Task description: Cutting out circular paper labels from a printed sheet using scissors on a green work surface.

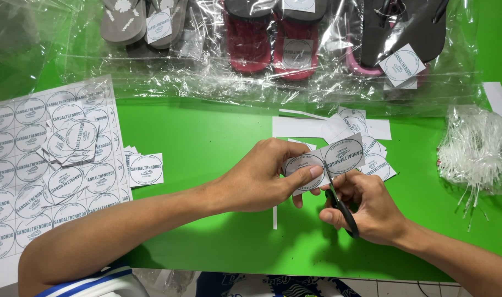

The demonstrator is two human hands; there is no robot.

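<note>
- Green table (207, 143) carries all items in the head view.
- Left hand (262, 176) is closed around a short paper strip of two round labels (325, 159), thumb on top, holding it just above the table near the centre.
- Right hand (366, 206) grips black-handled scissors (339, 203), fingers through the loops; the blades meet the strip between its two labels.
- Cut square labels (372, 157) and white paper offcuts (303, 126) lie in a loose heap just behind the strip.
- Narrow paper sliver (274, 216) lies on the table below the left hand.
- Uncut label sheet (20, 181) rests at the left edge, with loose cut labels on top and a small label stack (143, 169) just beside it.
- Bagged sandals (273, 38), grey, red and dark, lie in clear plastic along the far edge, each bearing a label.
- Bundle of clear plastic fasteners (473, 151) sits at the right, well apart from the hands.
</note>
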